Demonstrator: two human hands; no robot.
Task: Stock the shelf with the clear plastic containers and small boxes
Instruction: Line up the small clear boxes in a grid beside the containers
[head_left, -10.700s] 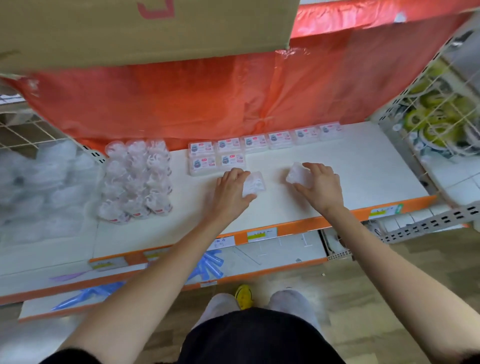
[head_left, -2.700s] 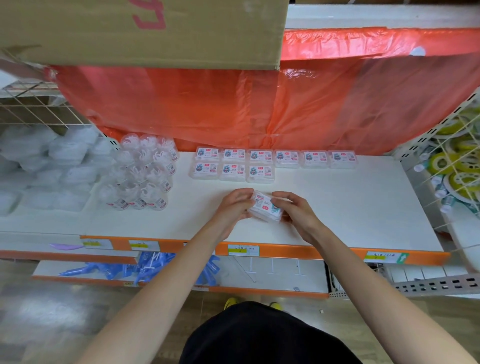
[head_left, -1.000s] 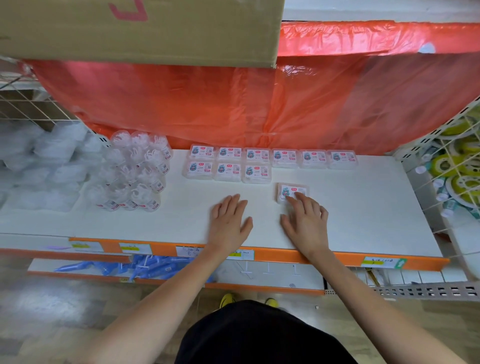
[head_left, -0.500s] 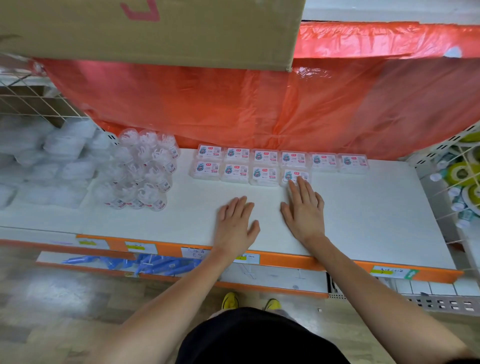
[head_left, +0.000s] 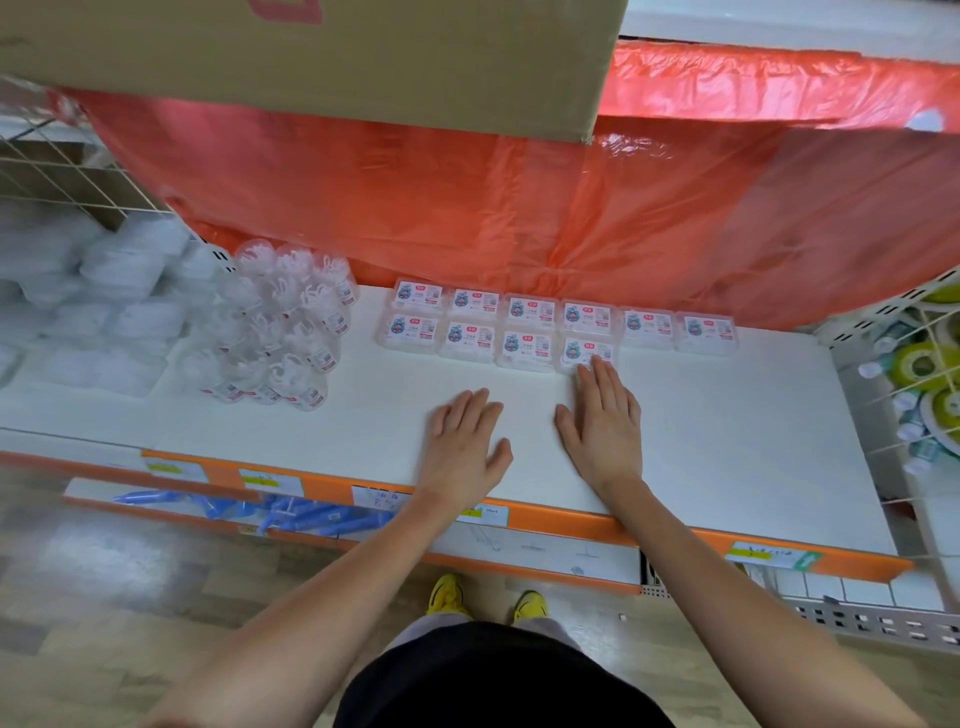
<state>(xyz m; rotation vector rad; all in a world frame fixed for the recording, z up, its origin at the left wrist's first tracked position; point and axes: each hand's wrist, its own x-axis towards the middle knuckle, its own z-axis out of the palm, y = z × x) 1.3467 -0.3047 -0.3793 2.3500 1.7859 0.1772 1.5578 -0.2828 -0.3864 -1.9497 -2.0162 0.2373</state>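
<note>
On white shelf (head_left: 727, 441), small boxes (head_left: 524, 325) in rows, red sheet (head_left: 571, 208) behind

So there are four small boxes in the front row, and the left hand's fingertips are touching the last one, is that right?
Not quite. The head view shows the right hand touching the fourth front-row box with its fingertips. The left hand lies flat on the white shelf, touching nothing else.

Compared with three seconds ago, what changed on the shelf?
The small box, then held by both hands, was set down and pushed back by the right hand to fourth place in the front row. The left hand lies flat on the shelf. The back row stayed.
</note>
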